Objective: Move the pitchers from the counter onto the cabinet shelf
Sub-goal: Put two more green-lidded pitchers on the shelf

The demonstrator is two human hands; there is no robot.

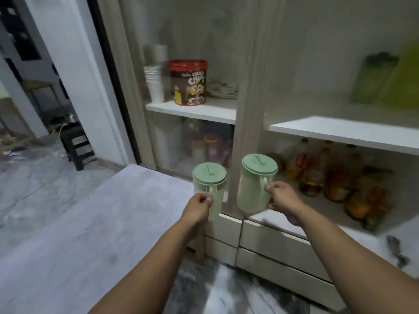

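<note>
Two pale green pitchers with round green lids are held in the air before the cabinet. My left hand (199, 206) grips the handle of the left pitcher (209, 184), just past the far edge of the grey counter (95, 223). My right hand (282, 198) grips the handle of the right pitcher (255, 184), which hangs slightly higher, over the white ledge in front of the cabinet's centre post. The white cabinet shelf (340, 132) on the right runs above and beyond the right pitcher.
The left shelf (192, 109) carries stacked paper cups (155, 85), a red-lidded cereal tub (189, 82) and plates. Bottles (317, 175) crowd the lower right compartment. Green boards (385, 80) lean at the upper right. Drawers (272, 245) sit below; a dark stool (77, 143) stands left.
</note>
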